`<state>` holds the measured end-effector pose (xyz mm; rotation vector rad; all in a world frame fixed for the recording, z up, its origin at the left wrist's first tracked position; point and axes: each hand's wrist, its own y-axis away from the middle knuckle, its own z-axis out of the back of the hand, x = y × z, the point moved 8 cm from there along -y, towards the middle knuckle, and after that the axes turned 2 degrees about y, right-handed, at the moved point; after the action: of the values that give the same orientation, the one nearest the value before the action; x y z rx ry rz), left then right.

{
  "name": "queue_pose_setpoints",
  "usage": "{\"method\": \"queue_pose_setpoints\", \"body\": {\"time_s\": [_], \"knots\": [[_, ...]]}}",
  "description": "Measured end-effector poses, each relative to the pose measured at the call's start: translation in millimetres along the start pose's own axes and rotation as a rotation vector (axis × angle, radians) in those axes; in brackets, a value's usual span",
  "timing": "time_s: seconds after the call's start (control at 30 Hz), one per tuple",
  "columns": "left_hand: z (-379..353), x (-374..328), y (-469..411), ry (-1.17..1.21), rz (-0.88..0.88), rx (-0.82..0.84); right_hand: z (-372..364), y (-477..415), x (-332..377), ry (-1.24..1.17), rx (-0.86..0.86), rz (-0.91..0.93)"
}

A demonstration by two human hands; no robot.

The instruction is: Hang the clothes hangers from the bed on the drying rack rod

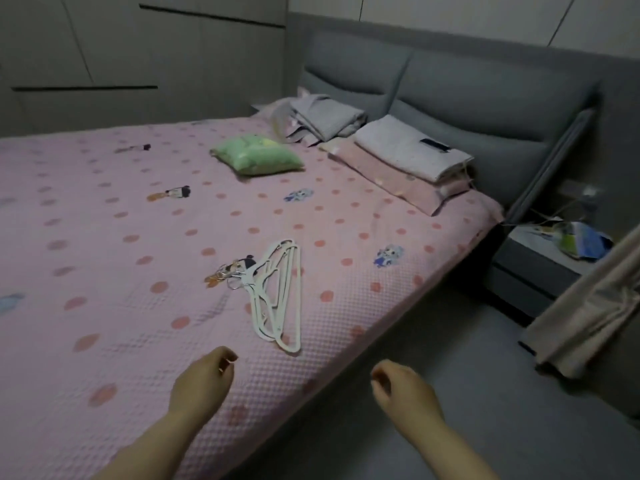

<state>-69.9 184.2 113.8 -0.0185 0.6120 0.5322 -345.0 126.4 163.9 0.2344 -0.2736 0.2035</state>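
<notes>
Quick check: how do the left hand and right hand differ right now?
The left hand is over the pink bed; the right hand is over the grey floor. The left hand is nearer the white hangers than the right hand. Both are loosely curled and empty.

Dim rm, low light. Bed (104, 220) w/ pink dotted cover stood against a grey padded headboard (485, 98). Pale wardrobe panels (138, 46) ran along the far wall. Grey nightstand (530, 261) sat just beside the bed. Beige curtain (588, 306) hung at right, over grey floor (450, 341).
</notes>
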Motion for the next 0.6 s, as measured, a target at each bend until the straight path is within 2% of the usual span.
{"method": "queue_pose_setpoints", "body": {"time_s": [0.2, 0.3, 0.37, 0.43, 0.6], "knots": [[-24, 65, -84, -0.093, 0.122, 0.012, -84, -121, 39, -0.064, 0.149, 0.077], [-39, 94, -103, -0.138, 0.092, 0.042, -126, -154, 55, -0.098, 0.250, 0.055], [-58, 117, -118, -0.184, 0.086, 0.138, -149, -171, 66, -0.084, 0.311, 0.053], [-73, 133, -136, -0.195, 0.078, 0.192, -162, -188, 73, -0.090, 0.318, 0.032], [-84, 161, -188, -0.213, 0.195, 0.156, -186, -227, 95, -0.090, 0.306, 0.037]]}}
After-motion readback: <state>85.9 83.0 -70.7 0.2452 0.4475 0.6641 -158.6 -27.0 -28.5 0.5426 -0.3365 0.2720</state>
